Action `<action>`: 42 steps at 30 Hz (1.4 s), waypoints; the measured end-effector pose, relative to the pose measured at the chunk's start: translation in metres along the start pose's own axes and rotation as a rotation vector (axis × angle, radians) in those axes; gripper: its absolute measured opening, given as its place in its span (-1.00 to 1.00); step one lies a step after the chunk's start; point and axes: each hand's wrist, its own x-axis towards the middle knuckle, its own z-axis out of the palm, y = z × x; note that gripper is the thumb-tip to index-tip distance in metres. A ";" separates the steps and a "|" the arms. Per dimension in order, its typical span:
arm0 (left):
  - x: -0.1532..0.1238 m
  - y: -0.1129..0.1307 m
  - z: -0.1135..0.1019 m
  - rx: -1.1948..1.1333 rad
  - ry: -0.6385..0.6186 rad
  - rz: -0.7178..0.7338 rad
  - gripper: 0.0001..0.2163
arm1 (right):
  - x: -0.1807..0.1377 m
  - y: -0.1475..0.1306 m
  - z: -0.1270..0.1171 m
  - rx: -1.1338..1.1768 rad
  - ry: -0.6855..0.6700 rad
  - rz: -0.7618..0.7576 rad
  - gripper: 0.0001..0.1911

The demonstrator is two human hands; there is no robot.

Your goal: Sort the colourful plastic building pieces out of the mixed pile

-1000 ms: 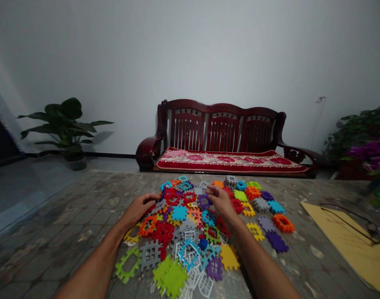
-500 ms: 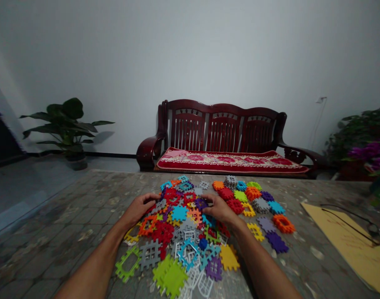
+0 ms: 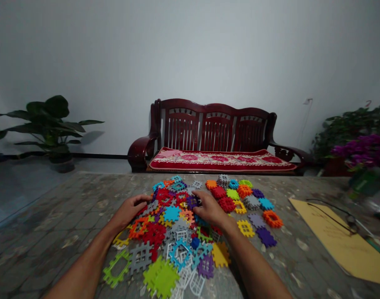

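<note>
A loose pile of plastic interlocking tiles with notched edges covers the middle of the table. My left hand (image 3: 131, 211) rests at the pile's left side, thumb and fingers apart, beside a grey tile (image 3: 152, 207). On the other side, my right hand (image 3: 211, 211) reaches in with thumb and forefinger spread near a purple tile (image 3: 192, 202); no firm grip shows. Between the hands lie a light blue tile (image 3: 171, 214) and several red ones. Closer to me are a lime green tile (image 3: 161, 277), a grey window-grid tile (image 3: 140, 256) and a small dark blue piece (image 3: 195, 243).
Right of the pile, tiles sit in separate groups by colour and shape, among them orange frames (image 3: 272, 219) and a yellow grid tile (image 3: 245, 228). A yellow paper folder (image 3: 336, 241) with glasses (image 3: 350, 224) lies farther right. Behind the table (image 3: 84, 211) stands a wooden bench (image 3: 215, 128).
The view has turned slightly right, so everything appears farther left. Both hands keep about the same places against the pile, and no tile has visibly moved.
</note>
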 end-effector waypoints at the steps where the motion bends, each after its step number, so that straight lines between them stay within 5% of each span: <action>1: 0.000 0.000 0.000 -0.001 -0.007 -0.003 -0.64 | 0.001 0.000 -0.004 0.009 0.016 -0.016 -0.34; 9: 0.001 0.001 -0.001 0.024 0.002 -0.012 -0.57 | 0.002 0.058 -0.081 0.109 0.266 0.132 -0.29; 15: 0.004 -0.005 -0.002 0.030 0.002 -0.044 -0.53 | -0.028 0.139 -0.158 -0.165 0.388 0.390 -0.26; 19: 0.005 -0.006 -0.002 0.048 0.008 -0.036 -0.54 | -0.044 0.172 -0.189 -0.229 0.394 0.483 -0.27; 31: 0.006 -0.008 -0.003 0.070 0.017 -0.062 -0.54 | -0.043 0.223 -0.192 -0.240 0.263 0.611 -0.20; 42: 0.006 -0.009 -0.003 0.035 0.011 -0.073 -0.50 | -0.035 0.230 -0.189 -0.217 0.226 0.625 -0.24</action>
